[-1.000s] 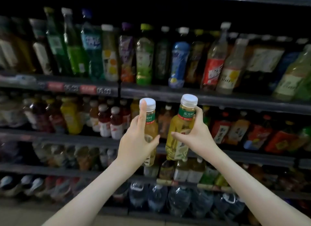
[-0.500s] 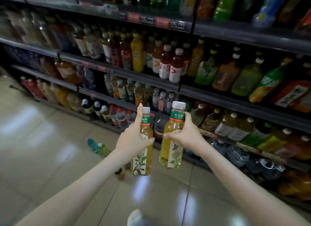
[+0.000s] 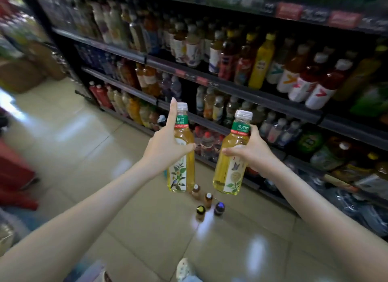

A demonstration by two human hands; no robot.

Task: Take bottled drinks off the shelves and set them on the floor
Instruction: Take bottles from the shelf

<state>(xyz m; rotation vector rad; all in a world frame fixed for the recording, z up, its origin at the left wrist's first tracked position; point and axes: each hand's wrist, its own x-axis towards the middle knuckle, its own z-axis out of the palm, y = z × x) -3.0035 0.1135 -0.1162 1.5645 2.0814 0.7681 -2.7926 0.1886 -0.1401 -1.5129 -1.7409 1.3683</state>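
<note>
Before the dark metal shelving (image 3: 262,105), off its racks and in the air, two bottles are held upright. Left hand (image 3: 165,149) grips a clear plastic yellow-tea bottle (image 3: 181,172) with a white cap, forefinger straight up the neck. Right hand (image 3: 252,153) wraps a matching tea bottle (image 3: 228,176) just beside it. Four small capped bottles (image 3: 207,199) stand on the beige tiled floor (image 3: 105,155) near the shelving's foot.
</note>
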